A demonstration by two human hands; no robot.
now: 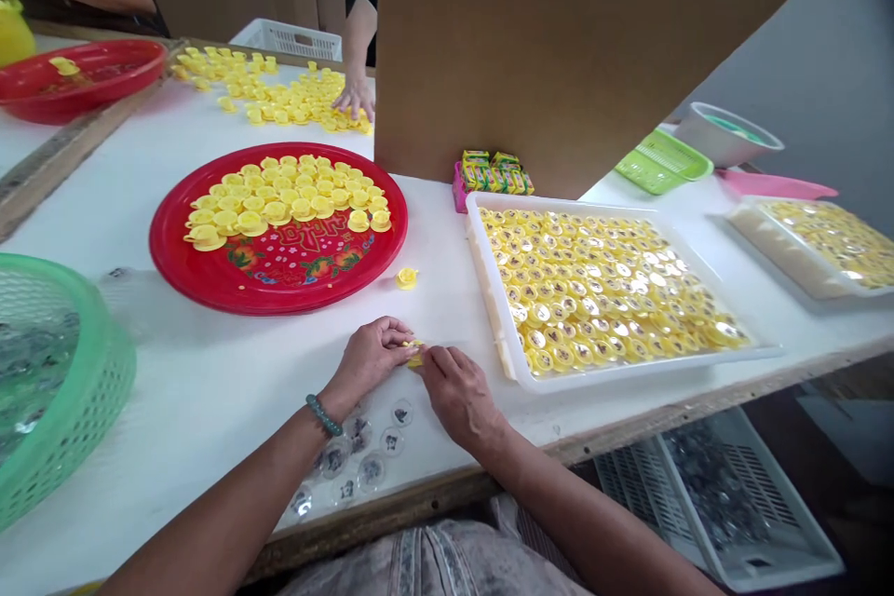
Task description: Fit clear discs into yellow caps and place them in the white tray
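Observation:
Between the fingertips of both hands is a small yellow plastic piece point(414, 356), mostly covered by the fingers. My left hand point(370, 358), with a green bracelet at the wrist, pinches it from the left. From the right, my right hand point(461, 391) grips it with curled fingers. Several clear round discs point(372, 470) with dark prints lie below the hands near the table edge. One loose yellow cup-shaped piece point(406, 278) sits just beyond the hands. To its left, a red flowered tray point(300, 284) carries rows of similar yellow pieces point(279, 196).
A white tray point(489, 298) of yellow pieces topped with printed discs stands to the right, another point(775, 247) farther right. A green basket point(104, 372) of discs is at left. Behind the brown board point(559, 47), another person's hand point(356, 96) reaches into scattered yellow pieces.

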